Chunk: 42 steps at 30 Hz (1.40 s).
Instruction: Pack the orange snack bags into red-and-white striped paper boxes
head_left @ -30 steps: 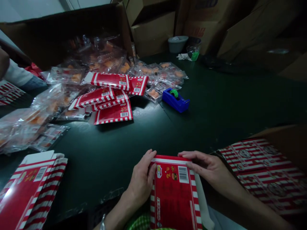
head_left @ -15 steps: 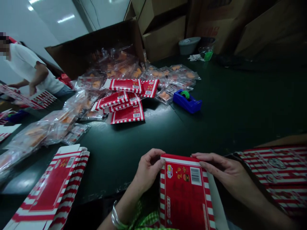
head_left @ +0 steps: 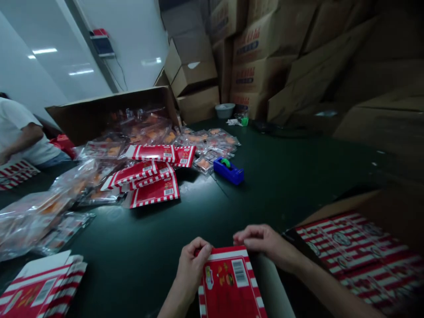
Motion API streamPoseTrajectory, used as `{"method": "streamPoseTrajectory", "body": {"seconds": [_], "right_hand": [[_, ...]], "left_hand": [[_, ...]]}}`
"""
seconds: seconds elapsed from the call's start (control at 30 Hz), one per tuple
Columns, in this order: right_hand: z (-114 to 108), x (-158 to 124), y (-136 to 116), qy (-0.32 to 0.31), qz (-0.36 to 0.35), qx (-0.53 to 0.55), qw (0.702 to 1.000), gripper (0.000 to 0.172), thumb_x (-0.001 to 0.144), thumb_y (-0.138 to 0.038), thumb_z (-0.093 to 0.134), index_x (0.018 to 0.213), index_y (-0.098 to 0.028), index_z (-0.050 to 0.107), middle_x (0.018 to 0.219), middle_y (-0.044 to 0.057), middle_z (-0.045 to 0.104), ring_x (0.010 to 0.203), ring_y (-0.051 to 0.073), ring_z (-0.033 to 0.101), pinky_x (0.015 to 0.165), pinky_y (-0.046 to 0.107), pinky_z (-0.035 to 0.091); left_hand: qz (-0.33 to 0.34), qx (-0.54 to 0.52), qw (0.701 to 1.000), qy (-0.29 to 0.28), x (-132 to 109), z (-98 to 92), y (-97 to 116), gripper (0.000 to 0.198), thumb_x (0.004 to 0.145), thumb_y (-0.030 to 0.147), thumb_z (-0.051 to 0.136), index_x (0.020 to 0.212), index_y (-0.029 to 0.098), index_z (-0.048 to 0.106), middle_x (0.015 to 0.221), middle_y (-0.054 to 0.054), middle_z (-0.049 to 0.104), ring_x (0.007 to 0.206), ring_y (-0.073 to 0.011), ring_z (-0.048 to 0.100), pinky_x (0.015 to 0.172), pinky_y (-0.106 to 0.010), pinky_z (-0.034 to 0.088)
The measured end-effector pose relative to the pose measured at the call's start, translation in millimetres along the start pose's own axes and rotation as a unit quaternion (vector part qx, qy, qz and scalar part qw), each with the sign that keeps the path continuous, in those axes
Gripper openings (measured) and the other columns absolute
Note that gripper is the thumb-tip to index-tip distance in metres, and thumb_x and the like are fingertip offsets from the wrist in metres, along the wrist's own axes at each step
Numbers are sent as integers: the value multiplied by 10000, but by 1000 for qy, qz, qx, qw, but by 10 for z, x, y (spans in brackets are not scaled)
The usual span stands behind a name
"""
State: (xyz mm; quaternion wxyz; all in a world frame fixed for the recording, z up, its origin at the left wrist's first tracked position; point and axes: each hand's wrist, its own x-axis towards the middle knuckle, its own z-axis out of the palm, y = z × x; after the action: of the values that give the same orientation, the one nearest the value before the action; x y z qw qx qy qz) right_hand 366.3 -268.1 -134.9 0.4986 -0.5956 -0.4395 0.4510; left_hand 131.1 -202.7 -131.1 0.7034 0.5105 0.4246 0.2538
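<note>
Spreading out beneath the blue tape dispenser (head_left: 228, 171), the dark green table (head_left: 268, 194) carries the whole layout. Left of the dispenser lies a heap of clear bags (head_left: 152, 131) with orange pieces inside; nearer and to the dispenser's right, an open carton (head_left: 347, 204) holds striped boxes (head_left: 361, 256). Loose red cartons (head_left: 154, 192) rest just left of the dispenser, against the bags. The red box (head_left: 225, 289) in hand is on the wearer's side of the dispenser, its long axis appearing to run roughly toward it. The left hand (head_left: 192, 269) is clamped, thumb and fingers, on the corner left of the dispenser's line; its grip has the box directly below. The right hand (head_left: 265, 243) is just beside the opposite corner, fingers curled; I cannot tell whether that grip is closed on anything. Both hands seem about equally near the box's far end.
</note>
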Motion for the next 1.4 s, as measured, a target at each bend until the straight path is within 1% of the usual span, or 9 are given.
{"method": "streamPoseTrajectory", "body": {"seconds": [0.2, 0.27, 0.33, 0.43, 0.53, 0.63, 0.87, 1.1, 1.4], "right_hand": [[-442, 1270, -157, 264, -61, -99, 957, 713, 727, -374, 725, 1352, -161, 458, 1465, 174, 372, 1367, 344, 313, 1118, 522, 263], [-484, 1545, -220, 271, -60, -123, 953, 723, 725, -276, 755, 1363, -164, 434, 1464, 160, 366, 1347, 335, 339, 1109, 529, 276], [-538, 1700, -280, 253, -40, -140, 957, 513, 813, -259, 695, 1282, -165, 509, 1386, 124, 460, 1264, 303, 444, 1040, 526, 371], [-638, 1831, -387, 212, 42, -146, 966, 284, 898, -286, 615, 1150, -156, 591, 1230, 88, 573, 1084, 239, 573, 903, 461, 495], [-676, 1957, -499, 182, 138, -119, 966, 280, 910, -314, 603, 1137, -149, 594, 1148, 81, 608, 981, 210, 614, 825, 415, 536], [-649, 2022, -561, 187, 169, -68, 965, 304, 919, -323, 589, 1168, -150, 577, 1152, 83, 604, 966, 206, 619, 802, 403, 546], [-593, 1700, -376, 228, 94, 40, 968, 269, 935, -334, 563, 1134, -154, 586, 1098, 71, 617, 884, 171, 626, 740, 347, 554], [-607, 1453, -152, 162, 91, 151, 971, 262, 936, -321, 565, 1128, -145, 589, 1086, 70, 626, 899, 177, 633, 759, 362, 557], [-604, 1531, -156, 203, 177, 65, 961, 275, 931, -317, 573, 1152, -153, 583, 1120, 77, 615, 914, 182, 627, 770, 368, 552]], "left_hand": [[-17, -27, 999, -6, 63, -36, -132, 487, 660, 624, 713, 696, 185, 503, 610, 20, 608, 585, -166, 601, 618, -284, 472], [10, 4, 1000, -19, 83, -79, -163, 490, 702, 649, 663, 696, 184, 508, 637, 17, 598, 622, -163, 595, 616, -266, 458], [17, 20, 999, -37, 112, -130, -196, 495, 722, 664, 633, 720, 182, 520, 683, 8, 608, 673, -169, 602, 623, -257, 451], [13, 9, 999, -51, 155, -183, -250, 508, 710, 683, 632, 747, 188, 520, 700, 7, 616, 678, -176, 606, 643, -268, 458], [17, 3, 999, -44, 175, -199, -284, 502, 728, 684, 613, 754, 189, 531, 699, 6, 618, 664, -176, 602, 646, -273, 459], [16, 2, 999, -38, 173, -208, -273, 502, 727, 688, 608, 754, 191, 535, 704, 1, 623, 679, -185, 606, 656, -278, 466], [-40, -39, 995, -83, 167, -215, -200, 491, 713, 679, 630, 800, 208, 520, 822, -29, 677, 805, -248, 670, 737, -336, 509], [-8, -19, 998, -66, 234, -222, -309, 483, 735, 667, 617, 802, 198, 526, 771, -23, 676, 754, -238, 670, 704, -331, 502], [5, 31, 999, -27, 52, -140, -115, 417, 779, 595, 610, 776, 184, 543, 731, -4, 629, 693, -179, 617, 611, -256, 471]]}}
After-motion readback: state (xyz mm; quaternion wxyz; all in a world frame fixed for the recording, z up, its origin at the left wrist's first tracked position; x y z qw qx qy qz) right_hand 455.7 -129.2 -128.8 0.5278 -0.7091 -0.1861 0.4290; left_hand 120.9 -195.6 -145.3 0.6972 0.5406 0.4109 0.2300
